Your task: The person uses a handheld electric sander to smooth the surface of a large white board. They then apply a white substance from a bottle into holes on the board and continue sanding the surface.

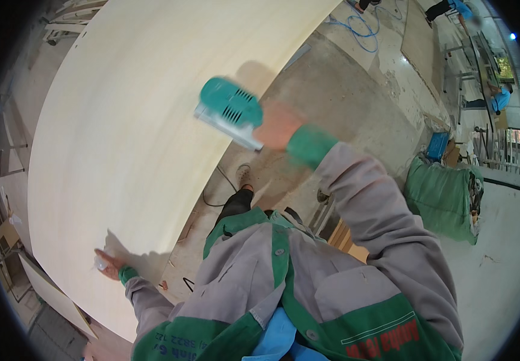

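Note:
A teal power sander (229, 102) with dark vent slots and a flat pale base is in my right hand (279, 124), whose fingers wrap its near end. The tool is over the edge of a large pale wooden panel (122, 132); I cannot tell whether its base touches the surface. Motion blurs my right hand and green cuff. Over the panel's lower left part is my left hand (111, 265), fingers bent around a small whitish, see-through thing (100, 263) too unclear to name. Both sleeves are grey with green cuffs.
On the concrete floor lies a blue hose (356, 27) at the far right. A green sack (440, 198) and a blue box (437, 146) stand to my right. Other people in blue (500, 98) are at the far right. My shoe (244, 175) is near the panel's edge.

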A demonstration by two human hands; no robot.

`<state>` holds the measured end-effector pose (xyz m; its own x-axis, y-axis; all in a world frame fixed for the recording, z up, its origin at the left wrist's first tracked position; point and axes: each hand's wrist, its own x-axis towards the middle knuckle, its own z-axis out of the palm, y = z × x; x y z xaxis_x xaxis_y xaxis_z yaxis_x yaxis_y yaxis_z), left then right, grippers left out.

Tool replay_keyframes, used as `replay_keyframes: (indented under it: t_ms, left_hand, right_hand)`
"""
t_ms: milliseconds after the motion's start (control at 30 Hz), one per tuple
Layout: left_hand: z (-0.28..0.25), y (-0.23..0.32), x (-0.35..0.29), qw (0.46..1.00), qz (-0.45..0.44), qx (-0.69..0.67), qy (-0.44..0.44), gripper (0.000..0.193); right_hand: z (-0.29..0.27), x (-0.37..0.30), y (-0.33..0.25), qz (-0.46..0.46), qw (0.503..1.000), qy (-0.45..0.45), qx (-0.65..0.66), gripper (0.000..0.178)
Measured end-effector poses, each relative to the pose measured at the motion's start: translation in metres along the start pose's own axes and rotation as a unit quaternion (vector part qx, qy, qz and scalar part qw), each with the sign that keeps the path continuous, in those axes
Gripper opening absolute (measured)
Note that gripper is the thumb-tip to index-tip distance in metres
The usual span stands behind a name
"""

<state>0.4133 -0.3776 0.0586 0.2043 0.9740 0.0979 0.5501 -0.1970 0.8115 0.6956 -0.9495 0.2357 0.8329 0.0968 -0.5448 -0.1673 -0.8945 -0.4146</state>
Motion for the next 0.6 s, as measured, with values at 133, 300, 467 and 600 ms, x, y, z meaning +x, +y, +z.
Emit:
replay_keyframes:
  t_ms: [133, 300, 467, 600]
  left_hand:
    - [0.083, 0.054, -0.053, 0.994, 0.055, -0.048, -0.079, 0.068]
    - [0.155, 0.115, -0.128, 0.968, 0.127, -0.08, -0.2, 0.058]
    - [0.181, 0.134, -0.166, 0.966, 0.113, -0.106, -0.207, 0.059]
    - [0.19, 0.137, -0.171, 0.978, 0.152, -0.015, -0.139, 0.065]
  right_hand:
    - [-0.07, 0.072, 0.077, 0.029, 0.994, 0.058, -0.082, 0.032]
    - [-0.168, 0.174, 0.176, -0.026, 0.994, 0.094, -0.058, 0.033]
    - [-0.245, 0.243, 0.239, 0.079, 0.975, 0.157, 0.135, 0.035]
    - [-0.256, 0.249, 0.26, 0.053, 0.943, 0.123, 0.304, 0.025]
